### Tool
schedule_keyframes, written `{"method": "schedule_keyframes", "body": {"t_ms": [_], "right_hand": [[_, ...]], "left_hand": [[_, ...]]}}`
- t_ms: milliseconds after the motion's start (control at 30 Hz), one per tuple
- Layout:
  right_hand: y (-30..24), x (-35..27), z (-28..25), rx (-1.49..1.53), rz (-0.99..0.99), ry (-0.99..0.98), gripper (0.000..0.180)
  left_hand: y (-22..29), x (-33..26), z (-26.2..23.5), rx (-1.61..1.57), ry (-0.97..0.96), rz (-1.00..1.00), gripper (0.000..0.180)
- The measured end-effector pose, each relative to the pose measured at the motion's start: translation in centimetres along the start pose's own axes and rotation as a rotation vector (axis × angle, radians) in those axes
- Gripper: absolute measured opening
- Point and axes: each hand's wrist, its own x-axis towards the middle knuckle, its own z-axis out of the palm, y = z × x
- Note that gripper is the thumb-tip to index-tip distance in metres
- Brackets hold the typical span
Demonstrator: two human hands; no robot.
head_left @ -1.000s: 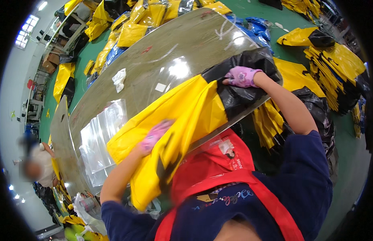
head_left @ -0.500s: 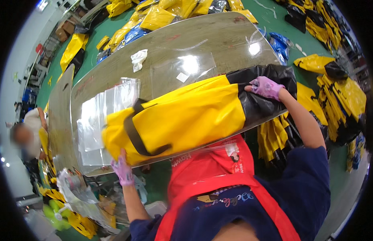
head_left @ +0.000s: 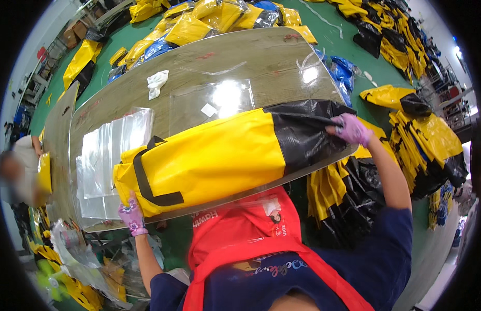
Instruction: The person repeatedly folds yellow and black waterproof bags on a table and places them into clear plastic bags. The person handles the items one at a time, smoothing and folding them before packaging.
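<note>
The left hand (head_left: 132, 216) touches the near corner of the yellow-and-black bag (head_left: 219, 160) at eight o'clock; whether it pinches, I cannot tell. The right hand (head_left: 350, 129) pinches the black end at two. The bag lies along the tabletop (head_left: 282, 52); even outward tension should flatten it. Clear sleeves (head_left: 113, 135) at nine, partly underneath, could drag.

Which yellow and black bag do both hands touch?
The bag on the table, its black end at the right hand, yellow end at the left hand; other bags are off this table.
</note>
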Motion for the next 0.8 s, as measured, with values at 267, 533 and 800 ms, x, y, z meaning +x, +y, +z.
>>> {"method": "schedule_keyframes", "body": {"t_ms": [267,533,800], "right_hand": [[-2.1,5.4,1.1,-0.299,0.178,-0.256,0.062],[-2.7,4.4,0.1,-0.211,0.191,-0.149,0.058],[3.5,-1.6,14.4,0.454,0.197,0.973,0.061]], "left_hand": [[7.4,1.8,0.5,1.329,-0.026,0.350,0.062],[20.2,-6.3,24.4,0.461,-0.896,1.208,0.066],[18.7,-6.7,26.5,0.436,-0.881,1.215,0.074]]}}
